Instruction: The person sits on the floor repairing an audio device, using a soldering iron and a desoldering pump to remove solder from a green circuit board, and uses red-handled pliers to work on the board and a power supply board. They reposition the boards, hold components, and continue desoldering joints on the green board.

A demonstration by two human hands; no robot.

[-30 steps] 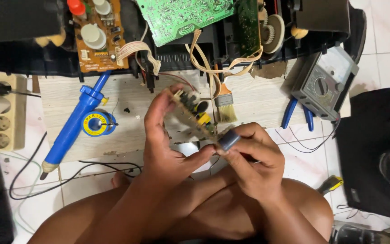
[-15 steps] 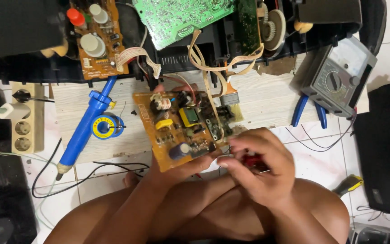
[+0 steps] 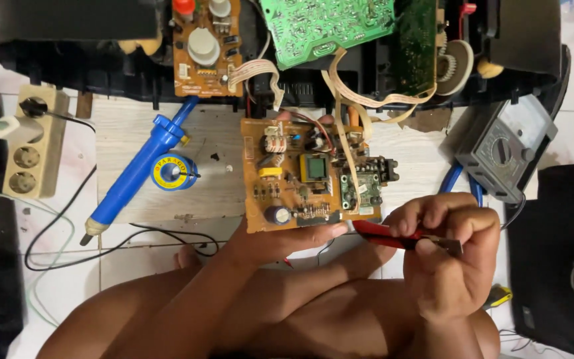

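Observation:
My left hand (image 3: 280, 240) grips the near edge of a tan circuit board (image 3: 300, 174) from beneath, holding it flat with its parts facing up. The thumb lies along the board's lower right corner. A yellow transformer, a blue capacitor and a small green sub-board sit on it, and ribbon cables run from it toward the back. My right hand (image 3: 450, 256) is closed around a red-handled tool (image 3: 393, 236), just right of and below the board. The tool's tip points left, toward the board's corner.
A blue desoldering pump (image 3: 137, 171) and a solder spool (image 3: 171, 172) lie left of the board. A power strip (image 3: 29, 151) sits at the far left, a grey multimeter (image 3: 505, 149) at right. An opened black device holding a green board (image 3: 327, 25) and an orange board (image 3: 204, 40) spans the back.
The tan board went from tilted on edge in both hands to flat and face up in my left hand. My right hand came off it and now holds the red tool.

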